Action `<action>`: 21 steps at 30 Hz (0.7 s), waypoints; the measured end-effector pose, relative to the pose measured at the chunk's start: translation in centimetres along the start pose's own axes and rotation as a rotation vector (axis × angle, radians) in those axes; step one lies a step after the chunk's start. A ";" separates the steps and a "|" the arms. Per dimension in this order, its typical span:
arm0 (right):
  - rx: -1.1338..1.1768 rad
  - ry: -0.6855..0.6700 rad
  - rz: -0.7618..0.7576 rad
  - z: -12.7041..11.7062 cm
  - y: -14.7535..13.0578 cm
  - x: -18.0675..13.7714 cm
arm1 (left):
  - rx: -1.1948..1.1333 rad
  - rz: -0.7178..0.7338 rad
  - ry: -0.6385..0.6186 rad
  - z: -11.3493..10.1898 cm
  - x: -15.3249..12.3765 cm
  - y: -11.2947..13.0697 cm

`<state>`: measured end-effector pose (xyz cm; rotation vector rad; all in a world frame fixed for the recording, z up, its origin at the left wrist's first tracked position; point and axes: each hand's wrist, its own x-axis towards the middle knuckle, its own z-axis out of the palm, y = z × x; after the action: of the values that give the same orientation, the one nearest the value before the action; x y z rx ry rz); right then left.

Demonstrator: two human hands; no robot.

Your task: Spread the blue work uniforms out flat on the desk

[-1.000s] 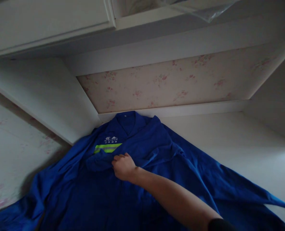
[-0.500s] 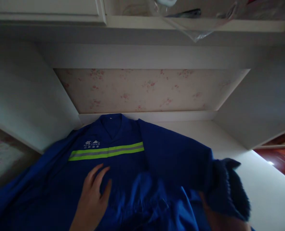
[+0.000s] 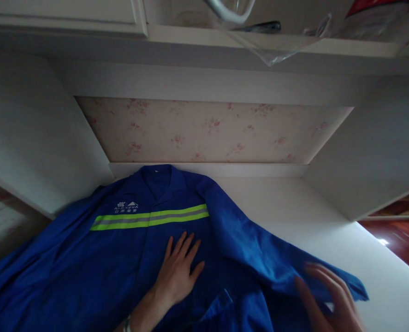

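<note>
A blue work jacket [image 3: 121,263] lies spread front up, its collar toward the back wall. A yellow-green and grey reflective stripe [image 3: 149,218] crosses its chest, with white print above. My left hand [image 3: 178,272] rests flat on the jacket's front below the stripe, fingers spread. Over the outer part of the sleeve [image 3: 259,244] on the right is my right hand [image 3: 332,295], slightly blurred, its thumb and fingers apart with no cloth visible between them. That sleeve stretches out to the right, its cuff lying on the white surface.
The white desktop [image 3: 328,216] is walled by side panels and a floral back panel [image 3: 197,131]. Overhead, a shelf [image 3: 287,41] holds a clear plastic bag, a dark-handled item [image 3: 264,27] and a red package [image 3: 370,11]. Reddish flooring shows at far right.
The right sleeve, bunched and bent around my right hand before, now lies extended to the right, and that hand is out of it. My left hand has moved right and come down flat on the jacket.
</note>
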<state>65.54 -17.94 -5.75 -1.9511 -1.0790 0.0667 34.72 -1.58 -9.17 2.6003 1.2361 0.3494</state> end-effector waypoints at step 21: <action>-0.645 -0.708 -0.309 7.3 7.3 12.7 | 0.188 -0.638 0.320 -5.3 1.8 -14.8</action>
<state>75.16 -5.83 -11.13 -2.3592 -2.0575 0.2848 23.43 9.55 -8.62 2.1676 2.2028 0.5474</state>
